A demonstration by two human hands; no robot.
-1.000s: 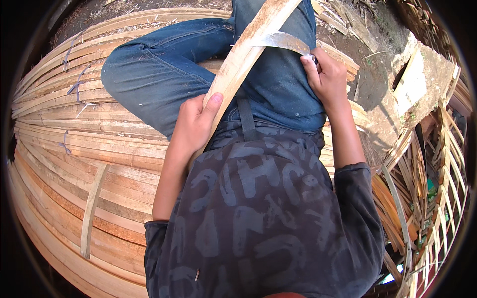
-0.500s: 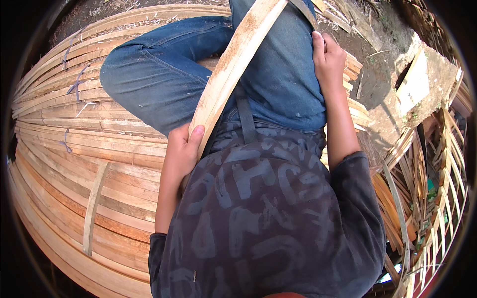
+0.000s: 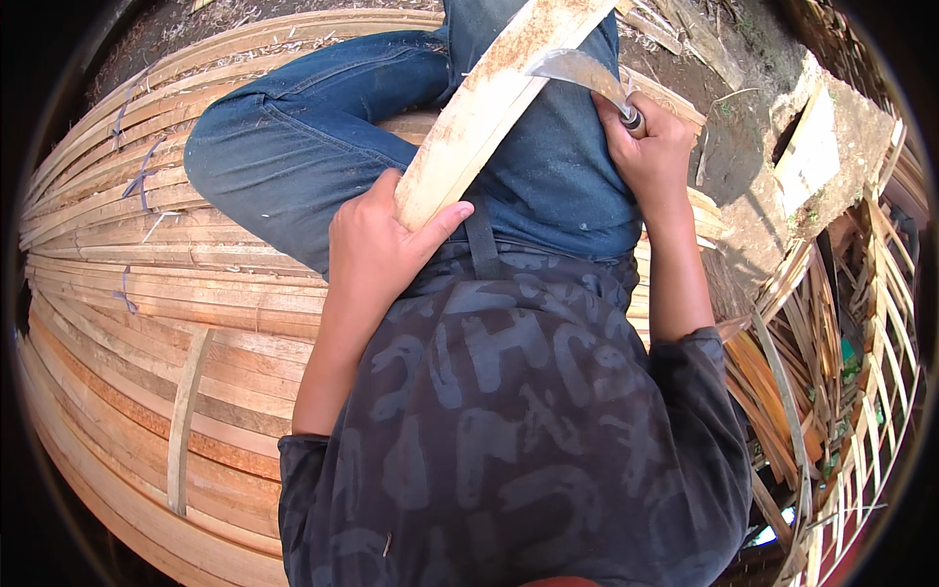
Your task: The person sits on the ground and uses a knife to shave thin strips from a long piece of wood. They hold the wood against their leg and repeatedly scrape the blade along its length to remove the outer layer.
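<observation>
The left hand (image 3: 377, 230) clasps the near end of the wooden strip (image 3: 477, 122), which slants forward-right from it; a firm hold should steady it. The right hand (image 3: 653, 142), closed on the curved knife (image 3: 579, 67), probably needs shallow strokes directed away from the left.

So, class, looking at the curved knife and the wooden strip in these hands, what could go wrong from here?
1. The curved knife in the right hand is over the jeans, so a slip might cut the leg.
2. The bare left hand grips the same wooden strip, so a stroke running toward it could cut it.
3. Only the left hand is seen gripping the strip, so it might twist.
</observation>
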